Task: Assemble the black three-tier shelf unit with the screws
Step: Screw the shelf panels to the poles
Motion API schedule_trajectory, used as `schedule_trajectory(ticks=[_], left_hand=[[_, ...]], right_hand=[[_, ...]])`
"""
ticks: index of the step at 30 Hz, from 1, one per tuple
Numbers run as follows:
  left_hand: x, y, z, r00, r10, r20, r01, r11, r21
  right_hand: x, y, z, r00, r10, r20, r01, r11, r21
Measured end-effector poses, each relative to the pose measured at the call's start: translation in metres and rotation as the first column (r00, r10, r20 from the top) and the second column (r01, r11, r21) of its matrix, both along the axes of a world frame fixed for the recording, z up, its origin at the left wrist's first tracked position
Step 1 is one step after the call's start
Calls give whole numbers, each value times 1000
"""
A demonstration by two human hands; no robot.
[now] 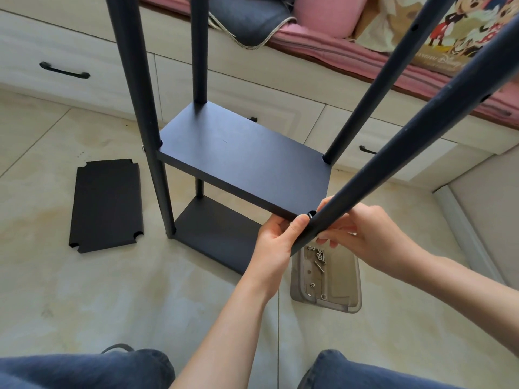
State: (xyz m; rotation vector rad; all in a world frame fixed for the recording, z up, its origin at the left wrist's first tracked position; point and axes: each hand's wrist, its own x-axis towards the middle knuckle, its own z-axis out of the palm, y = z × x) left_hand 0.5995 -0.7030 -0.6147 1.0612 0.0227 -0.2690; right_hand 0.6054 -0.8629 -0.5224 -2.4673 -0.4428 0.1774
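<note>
Nearest: knees on the floor, w/ tray of screws (318, 255) just ahead. Left hand (276, 242) grips the middle shelf (238, 161) corner from below, thumb on the front-right post (393, 161). Right hand (362, 234) curls round that post, prob. seating a screw. Bottom shelf (216, 234) done, middle approx. half fixed. Third shelf board (105, 204) lies loose on the floor, left, not yet fitted.
</note>
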Motion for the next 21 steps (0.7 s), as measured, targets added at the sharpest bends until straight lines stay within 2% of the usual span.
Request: schedule_trajectory(ticks=[12, 21], left_hand=[[0, 4, 2, 1000, -14, -4, 14, 1000, 7], [3, 3, 4, 1000, -7, -19, 7, 1000, -14]], right_hand=[[0, 2, 0, 999, -6, -54, 7, 999, 32], [3, -1, 0, 999, 2, -40, 0, 998, 59]])
